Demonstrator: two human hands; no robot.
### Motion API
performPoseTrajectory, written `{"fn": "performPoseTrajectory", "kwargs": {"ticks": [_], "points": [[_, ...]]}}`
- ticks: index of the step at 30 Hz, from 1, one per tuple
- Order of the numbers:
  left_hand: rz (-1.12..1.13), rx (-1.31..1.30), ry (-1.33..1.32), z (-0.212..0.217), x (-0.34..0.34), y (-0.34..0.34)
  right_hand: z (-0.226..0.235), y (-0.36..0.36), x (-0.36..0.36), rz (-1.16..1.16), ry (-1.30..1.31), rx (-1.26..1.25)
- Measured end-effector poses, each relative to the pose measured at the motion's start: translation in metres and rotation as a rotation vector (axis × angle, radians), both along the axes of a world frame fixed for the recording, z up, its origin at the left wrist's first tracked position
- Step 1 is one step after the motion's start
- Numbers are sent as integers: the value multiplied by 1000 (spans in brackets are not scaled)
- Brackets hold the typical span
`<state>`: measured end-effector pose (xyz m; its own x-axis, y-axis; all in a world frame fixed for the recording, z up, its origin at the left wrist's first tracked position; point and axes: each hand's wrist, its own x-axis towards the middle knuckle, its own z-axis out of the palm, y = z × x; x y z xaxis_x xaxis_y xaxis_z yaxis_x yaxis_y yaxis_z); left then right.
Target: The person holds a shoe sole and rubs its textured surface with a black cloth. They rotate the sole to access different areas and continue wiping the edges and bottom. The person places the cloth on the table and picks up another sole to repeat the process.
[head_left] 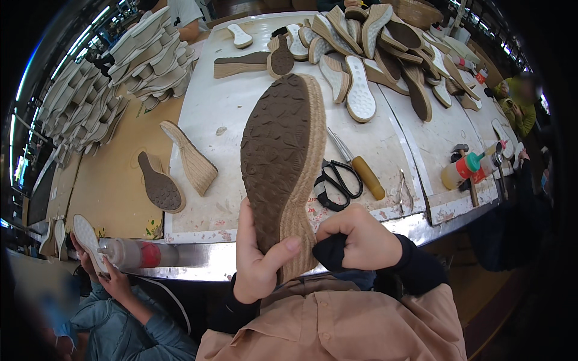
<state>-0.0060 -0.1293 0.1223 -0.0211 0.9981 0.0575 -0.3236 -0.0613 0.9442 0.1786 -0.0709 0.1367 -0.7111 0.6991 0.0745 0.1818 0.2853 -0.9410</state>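
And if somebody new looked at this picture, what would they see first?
Probably the big shoe sole, brown and bumpy, held up in the middle by the left hand, with the right hand close by. Next, perhaps, the jumbled heap of soles at upper right and the stacks of pale shoe parts at upper left.

Left hand point(255, 260) upright, right hand point(368, 242) curled

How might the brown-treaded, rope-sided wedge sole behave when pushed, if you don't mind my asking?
The wedge sole is probably stiff, standing unbent above the left hand gripping its lower end. Its knobbly tread would likely resist slipping.
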Motion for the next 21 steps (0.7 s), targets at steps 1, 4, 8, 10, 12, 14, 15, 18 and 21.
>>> {"fn": "performPoseTrajectory", "kwargs": {"ticks": [1,4,8,10,12,14,15,18,21], "points": [[35,-19,5,-1,0,0,0,0,1,1,10,-48],[108,-57,-2,-1,4,1,2,-2,1,-26,56,-172],[129,-27,28,-1,6,1,3,-1,1,-9,24,-48],[99,6,33,-2,5,0,3,-2,-1,-13,-6,9],[38,41,-17,2,3,-1,1,-2,-2,-30,-9,71],[51,55,2,-1,3,-2,1,-2,-2,-41,1,86],[56,62,12,-2,3,-1,2,-3,-2,-43,13,70],[34,19,-68,-2,1,0,3,-1,3,-22,41,-78],[13,-22,-181,-5,-1,2,3,-1,8,-18,84,-181]]}}
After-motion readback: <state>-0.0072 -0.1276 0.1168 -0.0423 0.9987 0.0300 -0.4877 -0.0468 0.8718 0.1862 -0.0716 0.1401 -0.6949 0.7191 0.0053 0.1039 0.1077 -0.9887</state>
